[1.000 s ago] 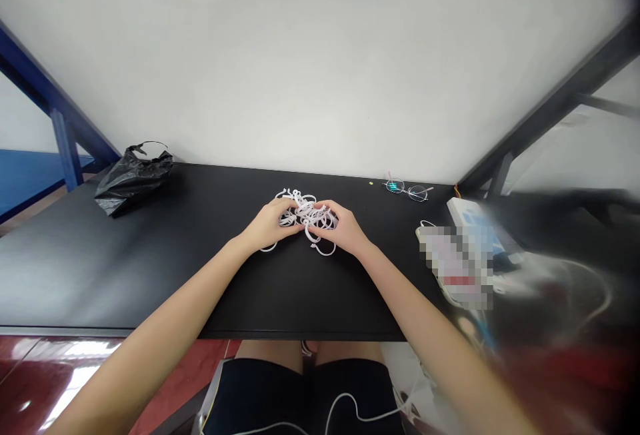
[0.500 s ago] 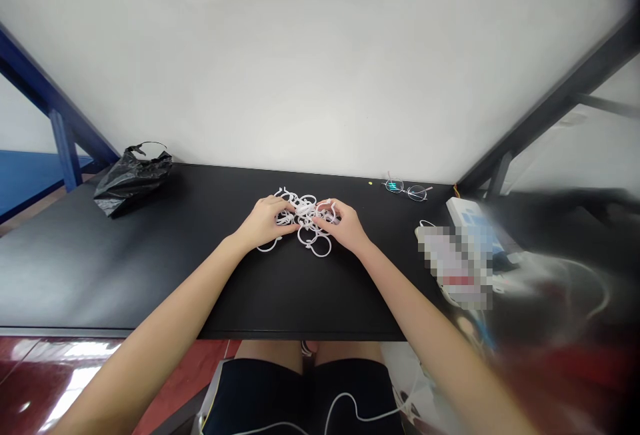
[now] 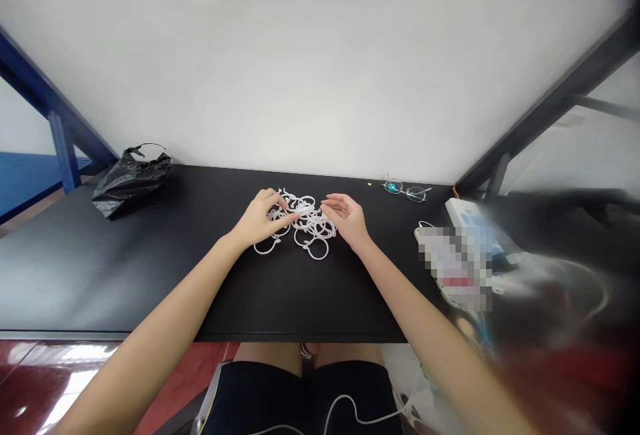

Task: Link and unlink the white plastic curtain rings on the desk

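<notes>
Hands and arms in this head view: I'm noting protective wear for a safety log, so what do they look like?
The left hand and right hand are bare, with no gloves, rings or watch visible. The left forearm and right forearm have no sleeves or cables on them. The person wears black shorts.

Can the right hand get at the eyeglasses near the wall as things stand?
Probably yes: nothing shows between the right hand and the eyeglasses; the white plastic rings lie on its other side.
</notes>
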`<action>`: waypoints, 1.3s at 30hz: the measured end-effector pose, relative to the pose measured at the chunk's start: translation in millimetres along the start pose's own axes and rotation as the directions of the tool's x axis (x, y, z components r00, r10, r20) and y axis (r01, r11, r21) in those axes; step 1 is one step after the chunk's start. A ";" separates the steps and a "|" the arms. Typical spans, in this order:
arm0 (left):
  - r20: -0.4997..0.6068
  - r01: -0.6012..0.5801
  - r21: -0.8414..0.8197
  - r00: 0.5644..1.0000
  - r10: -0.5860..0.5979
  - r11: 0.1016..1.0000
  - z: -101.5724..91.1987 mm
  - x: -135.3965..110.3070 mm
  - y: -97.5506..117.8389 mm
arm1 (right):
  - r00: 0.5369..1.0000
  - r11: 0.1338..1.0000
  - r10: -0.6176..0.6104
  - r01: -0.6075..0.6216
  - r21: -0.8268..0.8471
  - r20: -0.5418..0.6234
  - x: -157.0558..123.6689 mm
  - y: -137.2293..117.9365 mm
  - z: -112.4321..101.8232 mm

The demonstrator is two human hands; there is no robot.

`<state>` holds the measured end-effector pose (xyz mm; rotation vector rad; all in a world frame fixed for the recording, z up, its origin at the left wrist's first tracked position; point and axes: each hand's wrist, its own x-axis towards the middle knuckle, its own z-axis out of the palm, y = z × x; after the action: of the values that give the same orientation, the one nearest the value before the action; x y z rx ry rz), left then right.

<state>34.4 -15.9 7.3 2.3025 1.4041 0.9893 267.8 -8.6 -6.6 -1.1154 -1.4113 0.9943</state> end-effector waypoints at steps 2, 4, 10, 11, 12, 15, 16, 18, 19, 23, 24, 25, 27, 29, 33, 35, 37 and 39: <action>-0.011 0.005 0.023 1.000 -0.005 1.000 4.6 -0.9 -3.4 | 1.000 1.000 0.003 -0.002 0.026 -0.031 2.2 2.4 -0.1; 0.050 -0.005 0.045 0.999 0.002 0.999 9.5 -1.9 -8.3 | 0.999 1.000 0.001 0.000 0.021 -0.040 3.0 3.5 -0.8; 0.221 0.013 0.088 0.975 -0.032 0.996 15.9 -5.0 -16.1 | 0.982 0.924 -0.161 0.186 -0.335 0.101 -7.2 -3.9 -2.2; 0.230 0.010 0.084 0.973 -0.029 0.996 15.5 -5.4 -15.4 | 0.967 0.885 -0.197 0.245 -0.395 0.159 -9.5 -5.8 -1.6; 0.238 0.004 0.080 0.971 -0.023 0.997 15.0 -5.7 -14.5 | 0.951 0.851 -0.217 0.294 -0.436 0.219 -11.5 -7.5 -0.9; 0.249 -0.024 0.073 0.968 0.005 0.997 13.7 -6.2 -11.2 | 0.909 0.773 -0.200 0.375 -0.511 0.366 -14.3 -10.2 1.4; 0.251 -0.032 0.069 0.968 0.014 0.997 13.5 -6.2 -10.2 | 0.902 0.760 -0.181 0.381 -0.526 0.392 -14.5 -10.5 1.8; 0.252 -0.040 0.055 0.967 0.025 0.998 13.2 -5.9 -8.3 | 0.897 0.751 -0.150 0.377 -0.542 0.417 -14.2 -11.1 1.9; 0.249 -0.040 0.046 0.968 0.028 0.998 13.2 -5.8 -7.3 | 0.897 0.754 -0.143 0.372 -0.541 0.417 -14.0 -11.3 1.7; 0.227 -0.049 -0.005 0.973 0.048 0.999 13.9 -5.9 -2.6 | 0.904 0.781 -0.167 0.364 -0.507 0.393 -14.3 -11.4 0.7; 0.220 -0.054 -0.019 0.974 0.057 0.998 14.3 -6.1 -1.7 | 0.903 0.785 -0.181 0.371 -0.496 0.389 -14.4 -11.1 0.7; 0.213 -0.061 -0.033 0.975 0.067 0.998 14.7 -6.2 -1.0 | 0.902 0.786 -0.196 0.380 -0.487 0.386 -14.4 -10.7 0.8; 0.187 -0.078 -0.052 0.979 0.087 0.996 15.6 -6.5 -0.2 | 0.900 0.785 -0.223 0.393 -0.479 0.374 -14.3 -9.5 1.2; 0.157 -0.102 -0.061 0.981 0.111 0.993 16.4 -6.5 0.1 | 0.901 0.783 -0.247 0.402 -0.474 0.356 -13.7 -8.3 1.7; 0.109 -0.143 -0.088 0.982 0.152 0.986 17.3 -5.7 1.9 | 0.892 0.779 -0.306 0.436 -0.450 0.333 -12.1 -5.4 2.6; 0.092 -0.153 -0.111 0.982 0.164 0.982 17.7 -5.3 3.4 | 0.885 0.776 -0.332 0.453 -0.440 0.325 -11.5 -4.0 3.0; 0.082 -0.155 -0.126 0.983 0.166 0.980 17.5 -4.9 4.5 | 0.882 0.773 -0.346 0.461 -0.435 0.320 -11.2 -3.3 3.3; 0.083 -0.136 -0.135 0.986 0.148 0.981 16.2 -4.6 4.8 | 0.882 0.774 -0.350 0.463 -0.433 0.317 -11.1 -3.1 3.2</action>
<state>47.2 -20.3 -3.8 2.3459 1.1191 0.9695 264.6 -20.1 -6.4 -1.0022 -2.0693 0.4452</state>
